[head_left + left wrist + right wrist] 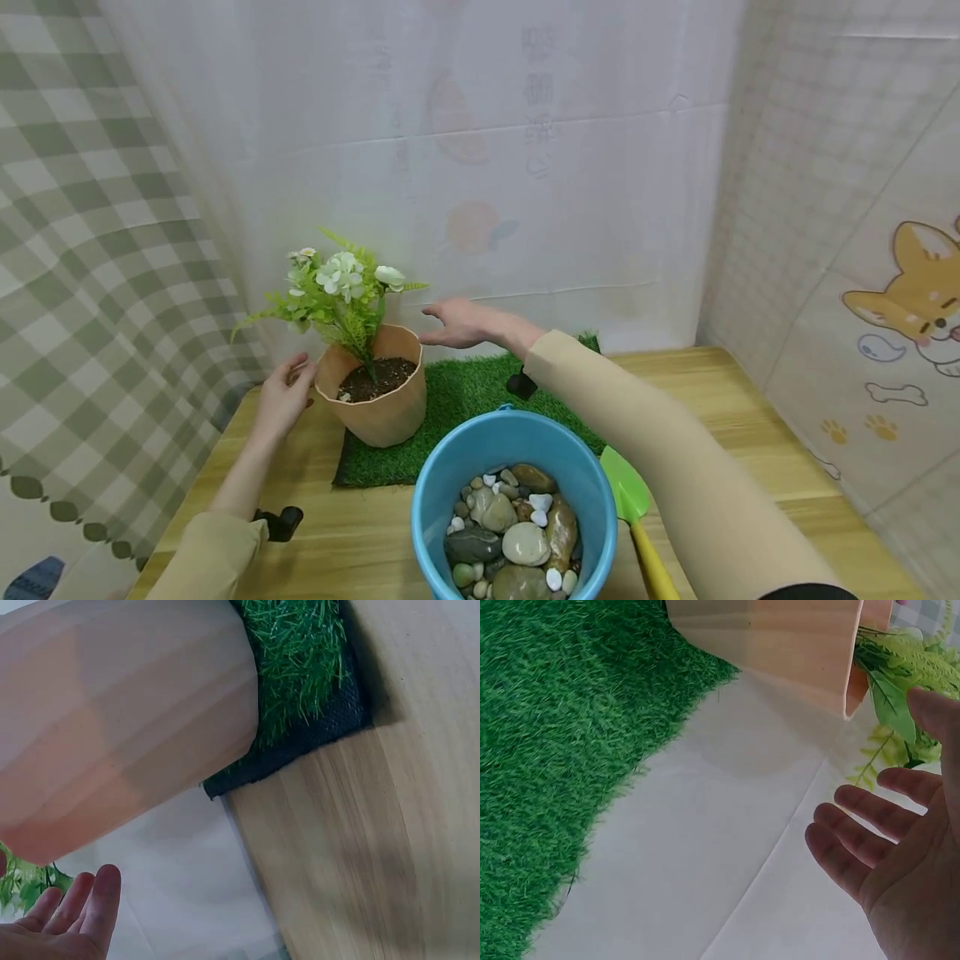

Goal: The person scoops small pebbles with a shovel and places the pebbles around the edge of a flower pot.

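A peach-coloured flower pot (386, 412) with dark soil stands on a piece of artificial grass (480, 387). From the soil rises a plant with white flowers and light green leaves (341, 292). On the pot's left side is my left hand (283, 393), fingers loosely bent and apart from the wall in the left wrist view. My right hand (461, 323) reaches over the grass to the pot's right rim, its fingers spread. A gap shows between that hand and the pot (780, 645) in the right wrist view. Neither hand holds anything.
A blue bucket (513, 421) holding wet stones (517, 533) stands in front on the wooden table (352, 542). Beside it lies a shovel with a green blade (624, 483) and yellow handle, partly behind my right forearm. A pale curtain (570, 208) hangs behind the table.
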